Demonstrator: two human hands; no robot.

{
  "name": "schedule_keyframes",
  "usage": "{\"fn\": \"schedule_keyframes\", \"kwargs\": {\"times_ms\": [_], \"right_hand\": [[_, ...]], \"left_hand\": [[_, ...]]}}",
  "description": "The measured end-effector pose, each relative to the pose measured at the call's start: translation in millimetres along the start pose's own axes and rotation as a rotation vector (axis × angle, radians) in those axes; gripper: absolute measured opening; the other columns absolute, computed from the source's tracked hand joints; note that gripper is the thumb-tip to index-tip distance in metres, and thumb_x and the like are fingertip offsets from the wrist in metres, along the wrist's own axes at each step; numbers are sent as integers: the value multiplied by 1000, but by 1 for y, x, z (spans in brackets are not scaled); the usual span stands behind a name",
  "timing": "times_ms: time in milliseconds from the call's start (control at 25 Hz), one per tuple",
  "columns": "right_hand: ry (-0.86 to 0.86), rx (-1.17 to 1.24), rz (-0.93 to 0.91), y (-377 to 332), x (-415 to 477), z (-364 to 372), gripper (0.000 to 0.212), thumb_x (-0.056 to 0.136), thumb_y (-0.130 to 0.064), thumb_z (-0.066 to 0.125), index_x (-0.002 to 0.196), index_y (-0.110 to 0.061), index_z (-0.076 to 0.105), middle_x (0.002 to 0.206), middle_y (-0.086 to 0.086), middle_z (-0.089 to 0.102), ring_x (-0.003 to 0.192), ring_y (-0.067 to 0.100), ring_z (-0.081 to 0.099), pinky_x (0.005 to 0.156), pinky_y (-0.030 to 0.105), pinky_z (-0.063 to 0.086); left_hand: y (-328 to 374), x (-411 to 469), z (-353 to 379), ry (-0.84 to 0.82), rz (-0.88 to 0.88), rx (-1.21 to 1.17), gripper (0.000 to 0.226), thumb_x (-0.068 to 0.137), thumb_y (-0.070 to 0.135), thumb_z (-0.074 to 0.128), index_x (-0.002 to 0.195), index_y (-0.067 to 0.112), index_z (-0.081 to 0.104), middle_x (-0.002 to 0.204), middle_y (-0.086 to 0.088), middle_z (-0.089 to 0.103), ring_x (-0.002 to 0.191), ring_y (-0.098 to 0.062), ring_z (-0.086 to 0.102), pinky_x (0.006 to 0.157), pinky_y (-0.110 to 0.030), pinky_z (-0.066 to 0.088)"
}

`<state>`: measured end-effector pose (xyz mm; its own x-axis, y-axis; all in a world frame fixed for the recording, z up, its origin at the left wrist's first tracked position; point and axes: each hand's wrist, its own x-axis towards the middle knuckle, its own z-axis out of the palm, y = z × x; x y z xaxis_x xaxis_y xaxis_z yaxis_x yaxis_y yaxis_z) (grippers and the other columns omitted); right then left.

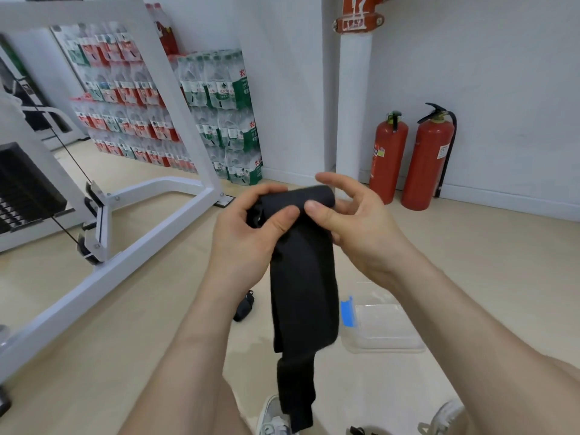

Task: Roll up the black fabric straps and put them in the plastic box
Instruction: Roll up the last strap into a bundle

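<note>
A black fabric strap (303, 287) hangs in front of me, its top end rolled into a short coil between both hands. My left hand (248, 237) grips the roll's left side, thumb pressed on the front. My right hand (354, 221) pinches the right side with thumb and fingers, the other fingers spread. The strap's loose tail drops down toward my shoes. A clear plastic box (384, 324) with a blue clip lies on the floor below my right wrist. Another black strap (244, 307) lies bunched on the floor beside my left forearm.
A white gym machine frame (131, 233) with a weight stack stands at the left. Stacked packs of bottled water (219, 120) line the back wall. Two red fire extinguishers (411, 158) stand by a white pillar. My shoes (273, 419) are at the bottom edge.
</note>
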<state>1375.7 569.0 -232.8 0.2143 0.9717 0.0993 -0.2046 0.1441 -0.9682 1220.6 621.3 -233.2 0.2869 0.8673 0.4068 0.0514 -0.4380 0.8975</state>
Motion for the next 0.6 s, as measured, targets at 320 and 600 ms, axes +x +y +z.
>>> {"fn": "schedule_keyframes", "kwargs": {"times_ms": [320, 600], "right_hand": [[164, -501, -218, 20, 3, 6, 24, 100, -9, 51, 123, -14, 57, 114, 0, 67, 108, 13, 62, 96, 32, 50], [-103, -134, 103, -5, -2, -9, 29, 96, -30, 57, 117, -11, 66, 108, 7, 74, 96, 18, 72, 79, 26, 58]], "left_hand": [[-10, 0, 19, -35, 33, -59, 11, 94, 29, 56, 105, 30, 55, 92, 18, 64, 88, -5, 62, 77, -25, 52], [-6, 4, 11, 27, 36, 6, 37, 76, -4, 77, 95, 28, 72, 87, 18, 73, 87, 1, 67, 77, -16, 51]]}}
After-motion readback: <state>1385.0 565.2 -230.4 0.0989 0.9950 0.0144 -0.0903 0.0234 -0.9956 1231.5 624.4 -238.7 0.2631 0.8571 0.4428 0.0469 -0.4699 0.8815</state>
